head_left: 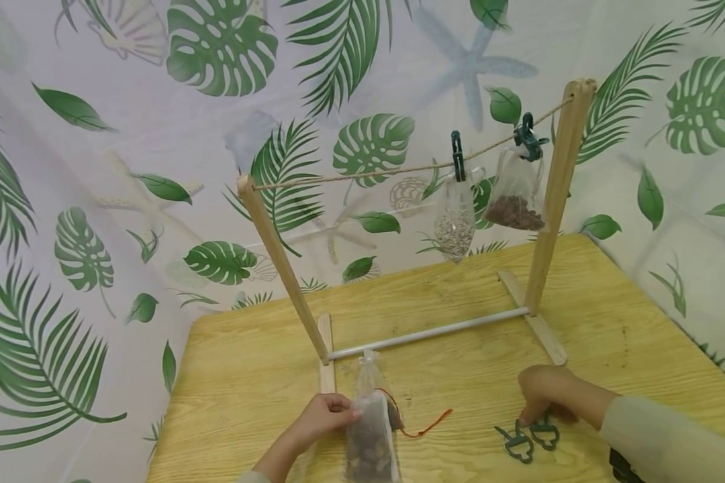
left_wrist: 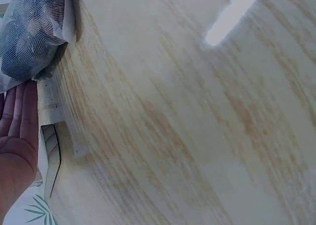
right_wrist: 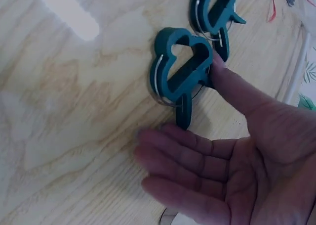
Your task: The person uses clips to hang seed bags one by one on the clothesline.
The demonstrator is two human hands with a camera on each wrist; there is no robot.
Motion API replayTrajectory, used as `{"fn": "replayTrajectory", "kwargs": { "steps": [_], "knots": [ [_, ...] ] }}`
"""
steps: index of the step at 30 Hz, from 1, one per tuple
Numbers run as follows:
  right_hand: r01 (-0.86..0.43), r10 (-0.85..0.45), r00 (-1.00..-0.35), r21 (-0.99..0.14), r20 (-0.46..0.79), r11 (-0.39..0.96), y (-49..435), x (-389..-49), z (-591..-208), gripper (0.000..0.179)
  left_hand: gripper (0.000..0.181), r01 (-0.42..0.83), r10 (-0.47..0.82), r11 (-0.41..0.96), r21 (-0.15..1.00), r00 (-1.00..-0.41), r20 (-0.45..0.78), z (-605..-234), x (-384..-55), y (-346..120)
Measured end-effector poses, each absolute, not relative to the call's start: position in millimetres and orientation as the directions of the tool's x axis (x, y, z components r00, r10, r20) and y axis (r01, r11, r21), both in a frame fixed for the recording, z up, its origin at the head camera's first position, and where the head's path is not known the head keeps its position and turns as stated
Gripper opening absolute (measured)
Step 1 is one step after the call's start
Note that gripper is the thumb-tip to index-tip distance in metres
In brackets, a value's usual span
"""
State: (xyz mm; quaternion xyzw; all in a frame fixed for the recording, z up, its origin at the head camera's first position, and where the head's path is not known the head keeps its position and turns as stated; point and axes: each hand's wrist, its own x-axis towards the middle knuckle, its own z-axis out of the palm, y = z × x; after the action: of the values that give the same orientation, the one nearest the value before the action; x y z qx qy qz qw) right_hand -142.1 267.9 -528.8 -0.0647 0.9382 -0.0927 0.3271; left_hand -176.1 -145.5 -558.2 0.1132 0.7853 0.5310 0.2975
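Note:
My left hand (head_left: 323, 419) pinches the edge of a sheer mesh bag (head_left: 371, 436) with dark lumpy contents, thumb on its front. In the left wrist view, the fingers of that hand (left_wrist: 19, 121) run straight up under the bag (left_wrist: 34, 32). A red cord (head_left: 423, 429) trails from the bag onto the table. My right hand (head_left: 550, 392) reaches down to two dark green cloud-shaped clips. Its thumb is at the lever of the nearer clip (right_wrist: 183, 71), and the loosely bent fingers lie by the other lever. The second clip (right_wrist: 213, 10) lies just beyond.
A wooden frame with a left post (head_left: 284, 268) and right post (head_left: 558, 194) stands on the table (head_left: 447, 288). From its rope (head_left: 362, 176) hang a bag of pale bits (head_left: 455, 225) and a bag of reddish-brown pieces (head_left: 516, 201), both clipped. A white bar (head_left: 429, 333) joins the feet.

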Motion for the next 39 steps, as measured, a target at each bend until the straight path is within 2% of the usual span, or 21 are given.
{"fn": "replayTrajectory", "kwargs": {
  "steps": [5, 7, 10, 14, 19, 22, 25, 28, 32, 37, 39],
  "knots": [
    [0.029, -0.165, -0.810, -0.320, -0.563, 0.947, 271, -140, -530, 0.036, 0.031, -0.133, 0.514, 0.400, 0.907, -0.787, -0.342, -558, -174, -145],
    [0.022, -0.187, -0.835, -0.371, -0.517, 0.928, 272, -138, -532, 0.026, 0.030, -0.138, 0.526, 0.392, 0.910, -0.778, -0.344, -556, -173, -145],
    [0.011, -0.216, -0.865, -0.446, -0.453, 0.895, 272, -135, -535, 0.021, 0.026, -0.144, 0.548, 0.381, 0.913, -0.760, -0.348, -555, -173, -146],
    [-0.003, -0.250, -0.881, -0.525, -0.400, 0.851, 271, -134, -535, 0.027, 0.027, -0.138, 0.574, 0.372, 0.918, -0.743, -0.344, -556, -173, -148],
    [-0.044, -0.284, -0.901, -0.582, -0.329, 0.812, 272, -138, -529, 0.028, 0.030, -0.111, 0.579, 0.349, 0.930, -0.755, -0.308, -555, -173, -150],
    [-0.070, -0.282, -0.921, -0.596, -0.269, 0.800, 272, -143, -520, 0.032, 0.029, -0.098, 0.577, 0.334, 0.937, -0.765, -0.285, -552, -172, -150],
    [-0.102, -0.267, -0.944, -0.596, -0.194, 0.796, 271, -149, -506, 0.026, 0.027, -0.075, 0.582, 0.337, 0.938, -0.767, -0.270, -548, -172, -148],
    [-0.144, -0.269, -0.954, -0.586, -0.131, 0.797, 271, -156, -489, 0.038, 0.028, -0.045, 0.586, 0.363, 0.931, -0.765, -0.266, -542, -172, -145],
    [-0.199, -0.297, -0.952, -0.591, -0.072, 0.782, 269, -167, -472, 0.038, 0.031, -0.017, 0.602, 0.392, 0.920, -0.751, -0.271, -535, -172, -144],
    [-0.277, -0.356, -0.934, -0.584, -0.023, 0.763, 266, -177, -457, 0.048, 0.025, 0.040, 0.646, 0.403, 0.915, -0.720, -0.253, -523, -166, -140],
    [-0.309, -0.399, -0.917, -0.592, -0.023, 0.744, 266, -180, -450, 0.044, 0.022, 0.059, 0.660, 0.400, 0.915, -0.711, -0.243, -518, -163, -137]
  ]
}}
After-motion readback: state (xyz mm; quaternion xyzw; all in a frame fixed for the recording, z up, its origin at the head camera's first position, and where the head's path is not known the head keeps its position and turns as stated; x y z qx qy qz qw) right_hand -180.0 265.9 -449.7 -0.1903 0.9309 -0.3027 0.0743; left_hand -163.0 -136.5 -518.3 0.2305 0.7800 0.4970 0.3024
